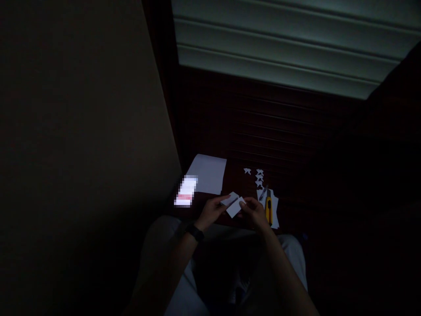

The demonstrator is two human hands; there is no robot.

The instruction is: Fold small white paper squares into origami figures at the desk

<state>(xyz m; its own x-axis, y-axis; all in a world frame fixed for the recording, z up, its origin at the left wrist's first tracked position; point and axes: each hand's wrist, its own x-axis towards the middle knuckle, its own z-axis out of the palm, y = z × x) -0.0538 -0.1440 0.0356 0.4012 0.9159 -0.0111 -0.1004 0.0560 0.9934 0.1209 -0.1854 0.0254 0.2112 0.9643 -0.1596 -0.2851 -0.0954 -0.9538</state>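
Left hand (210, 212) and right hand (255, 212) are pinching paper (234, 208); a cutter (269, 208) is lying by the tabletop's (235, 179) right edge, a sheet (210, 173) by the left.

Your left forearm (179, 259) and right forearm (281, 265) slant forward and inward above your bent, parted legs (294, 254). Your left hand (211, 211) and right hand (256, 213) sit near each other, fingers (221, 200) pinched, right thumb (242, 205) uppermost. In this gloom, you can't surely tell how far the left fingertips curl.
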